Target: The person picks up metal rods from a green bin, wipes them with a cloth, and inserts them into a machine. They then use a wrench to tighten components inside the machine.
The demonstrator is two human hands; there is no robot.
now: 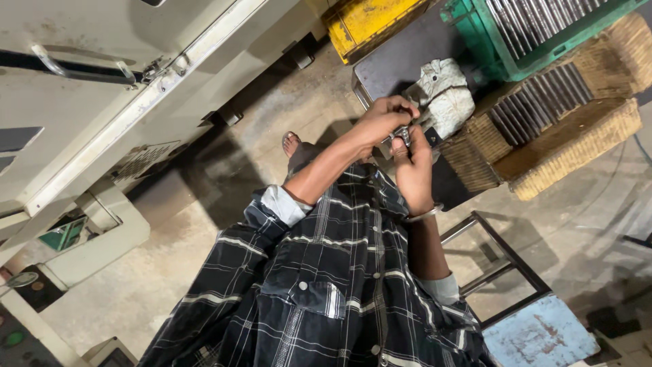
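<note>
Your left hand (386, 117) curled over a small metal part (403, 130), right hand (412, 170) pinching it from below, both just beside the white rag (445, 95)

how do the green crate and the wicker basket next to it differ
The green crate is smooth, bright green plastic; the wicker basket is woven tan cane. The crate looks packed with metal rods; the basket's near compartment is empty, with rods only in its far one. Both sit right of the left hand and right hand, which grip a small metal part.

Single head view, steep downward tilt, close over own torso, hands, workshop floor (204, 272).
</note>
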